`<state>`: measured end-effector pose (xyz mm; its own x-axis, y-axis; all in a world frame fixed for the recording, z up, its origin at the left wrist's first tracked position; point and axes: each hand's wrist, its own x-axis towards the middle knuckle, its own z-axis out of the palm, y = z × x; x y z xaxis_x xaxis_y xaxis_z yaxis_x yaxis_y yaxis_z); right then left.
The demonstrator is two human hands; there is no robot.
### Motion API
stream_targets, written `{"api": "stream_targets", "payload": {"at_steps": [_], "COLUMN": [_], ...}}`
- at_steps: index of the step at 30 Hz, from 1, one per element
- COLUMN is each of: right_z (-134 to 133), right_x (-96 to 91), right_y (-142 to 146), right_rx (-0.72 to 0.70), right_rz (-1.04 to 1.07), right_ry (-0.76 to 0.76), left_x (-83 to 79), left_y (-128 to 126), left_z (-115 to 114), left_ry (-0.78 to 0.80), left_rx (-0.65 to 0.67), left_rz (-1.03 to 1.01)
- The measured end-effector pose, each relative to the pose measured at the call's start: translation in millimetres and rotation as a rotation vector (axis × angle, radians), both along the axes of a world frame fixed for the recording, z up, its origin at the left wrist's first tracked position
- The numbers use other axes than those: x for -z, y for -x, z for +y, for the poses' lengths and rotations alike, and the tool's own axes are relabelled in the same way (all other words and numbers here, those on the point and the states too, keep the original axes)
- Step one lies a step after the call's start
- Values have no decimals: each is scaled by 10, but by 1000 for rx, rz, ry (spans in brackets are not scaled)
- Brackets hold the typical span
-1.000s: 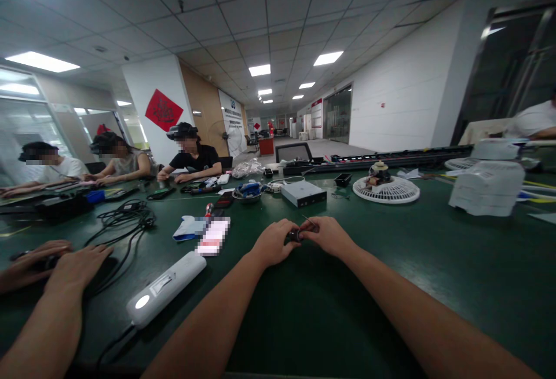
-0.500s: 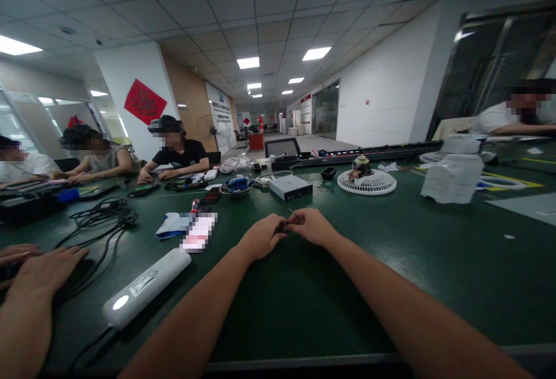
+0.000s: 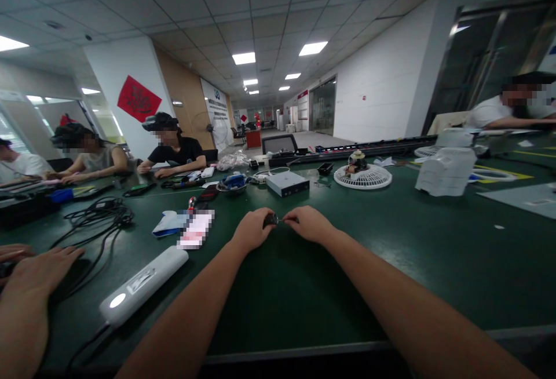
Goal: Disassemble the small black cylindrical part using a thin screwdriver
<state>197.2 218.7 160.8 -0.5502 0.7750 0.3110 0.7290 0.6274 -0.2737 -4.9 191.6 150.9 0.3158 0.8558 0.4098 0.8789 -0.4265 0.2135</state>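
My left hand (image 3: 252, 230) is closed around a small dark round part (image 3: 270, 219) with a shiny rim, held just over the green table (image 3: 299, 303). Facing it, my right hand (image 3: 311, 224) pinches a thin metal rod (image 3: 282, 220) that points at the dark part. Whether the rod touches the part is too small to tell. Beyond both hands lies a silver box-shaped drive (image 3: 286, 184).
A white fan grille with a motor (image 3: 362, 176) and a white plastic housing (image 3: 446, 171) stand at the right. To the left lie a white handheld device (image 3: 145, 286), a phone (image 3: 196, 229) and black cables (image 3: 102, 217). A co-worker's hand (image 3: 41, 269) rests at far left.
My hands have moved slightly apart; the dark round part now shows in my left hand. The thin rod, tilted upward before, now lies nearly level between them.
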Motion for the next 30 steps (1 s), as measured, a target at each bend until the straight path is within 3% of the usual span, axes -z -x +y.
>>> {"api": "stream_targets", "payload": {"at_steps": [6, 13, 19, 25, 30], "right_z": [-53, -27, -40, -37, -3], "right_x": [-29, -13, -24, 21, 70], "right_y": [35, 7, 26, 20, 31], "right_rx": [115, -12, 113, -36, -60], "right_rz": [-49, 89, -22, 54, 108], "right_ry": [-32, 32, 43, 86, 91], "left_x": [-7, -9, -9, -89, -112], "left_y": [-21, -24, -44, -56, -67], "left_z": [-15, -22, -23, -69, -83], "left_ry": [-10, -42, -67, -104, -102], "left_rx": [61, 60, 99, 152, 170], "left_rz": [40, 14, 83, 86, 76]}}
